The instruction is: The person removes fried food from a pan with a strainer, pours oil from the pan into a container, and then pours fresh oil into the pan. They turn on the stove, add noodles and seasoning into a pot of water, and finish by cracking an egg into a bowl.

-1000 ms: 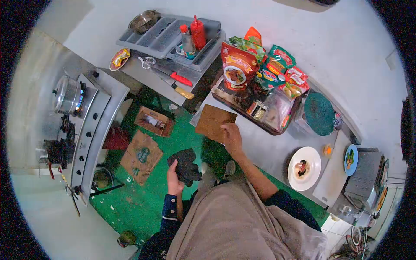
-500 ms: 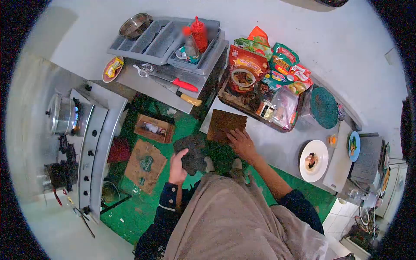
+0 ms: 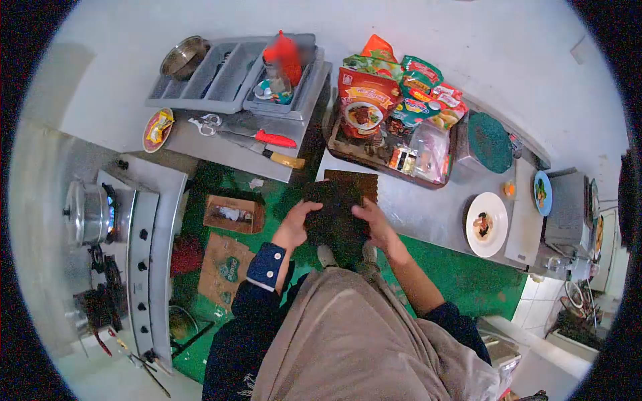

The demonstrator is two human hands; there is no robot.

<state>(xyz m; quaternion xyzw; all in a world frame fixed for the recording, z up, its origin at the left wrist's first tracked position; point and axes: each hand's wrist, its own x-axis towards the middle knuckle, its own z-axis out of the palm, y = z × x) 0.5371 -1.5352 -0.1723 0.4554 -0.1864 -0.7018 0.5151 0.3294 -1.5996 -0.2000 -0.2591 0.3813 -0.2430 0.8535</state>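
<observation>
A dark, nearly black cloth (image 3: pixel 334 217) is held up in front of me between both hands. My left hand (image 3: pixel 294 224) grips its left edge, thumb on top. My right hand (image 3: pixel 376 226) pinches its right edge, thumb also on top. Behind it, a brown square piece (image 3: pixel 361 180) with a wavy right edge lies at the corner of the metal table; it looks like folded cloth, and the dark cloth hides its lower part.
A tray (image 3: pixel 428 182) of food packets stands on the metal table (image 3: pixel 421 214), beside a white plate (image 3: pixel 493 230) with food. Knives, including a red-handled one (image 3: pixel 275 139), lie on the left table. A pot (image 3: pixel 87 214) sits by a lit burner. Cardboard (image 3: pixel 217 267) lies on the green floor.
My right hand has left the brown piece and taken the right edge of the dark cloth. My left hand has raised the cloth up and to the right. The view has shifted slightly.
</observation>
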